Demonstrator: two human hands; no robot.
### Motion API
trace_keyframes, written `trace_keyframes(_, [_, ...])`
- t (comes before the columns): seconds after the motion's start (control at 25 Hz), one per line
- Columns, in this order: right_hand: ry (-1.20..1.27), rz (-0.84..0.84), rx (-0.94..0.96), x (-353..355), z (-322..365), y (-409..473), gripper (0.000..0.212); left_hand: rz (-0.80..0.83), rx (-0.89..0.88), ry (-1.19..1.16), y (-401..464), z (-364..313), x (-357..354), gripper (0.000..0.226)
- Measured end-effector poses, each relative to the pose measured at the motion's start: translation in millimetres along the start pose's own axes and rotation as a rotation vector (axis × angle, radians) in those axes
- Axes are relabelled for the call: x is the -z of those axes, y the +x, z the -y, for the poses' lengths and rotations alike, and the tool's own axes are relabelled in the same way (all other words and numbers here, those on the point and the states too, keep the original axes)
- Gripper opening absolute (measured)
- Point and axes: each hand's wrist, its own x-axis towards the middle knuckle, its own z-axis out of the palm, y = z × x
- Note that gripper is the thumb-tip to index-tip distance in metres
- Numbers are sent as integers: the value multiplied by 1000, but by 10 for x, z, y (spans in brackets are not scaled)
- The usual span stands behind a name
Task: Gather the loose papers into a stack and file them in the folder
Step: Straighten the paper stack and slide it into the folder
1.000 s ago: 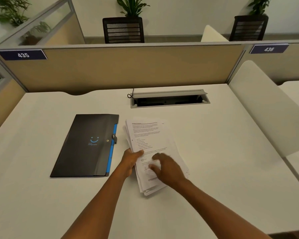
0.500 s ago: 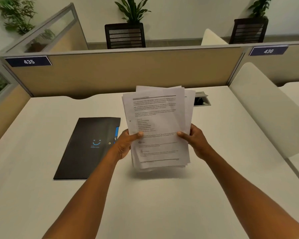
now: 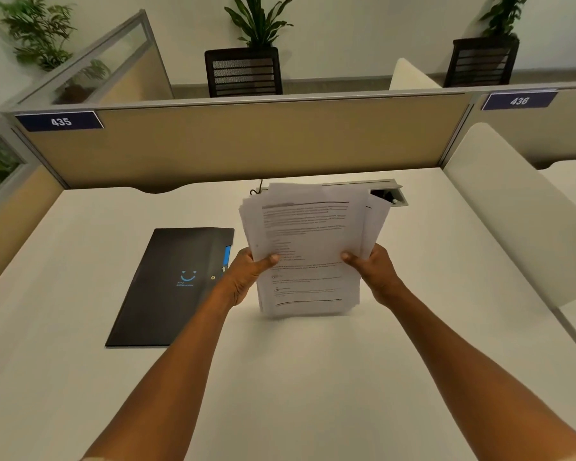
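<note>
A stack of printed white papers (image 3: pixel 308 237) stands upright, its bottom edge down on the white desk (image 3: pixel 313 377). My left hand (image 3: pixel 246 274) grips its left edge and my right hand (image 3: pixel 374 269) grips its right edge, thumbs on the front sheet. The sheets are uneven at the top and right. A closed black folder (image 3: pixel 170 287) with a blue smile logo and a blue edge strip lies flat on the desk, just left of my left hand.
A cable tray slot (image 3: pixel 391 194) in the desk sits behind the papers, partly hidden. A beige partition (image 3: pixel 246 144) closes the far edge. A white divider panel (image 3: pixel 512 211) rises on the right.
Both hands picked the papers up off the desk and stood them upright; since half a second ago the stack has dropped until its bottom edge rests on the desk.
</note>
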Motion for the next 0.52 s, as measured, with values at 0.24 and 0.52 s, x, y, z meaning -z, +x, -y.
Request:
trace_keyframes(0.24, [-55, -6, 27, -114, 37, -48, 42, -91, -29, 32, -26, -12, -36, 48])
trace_keyframes(0.52, [1, -85, 62, -188, 98, -114, 41, -110, -84, 16, -36, -49, -152, 40])
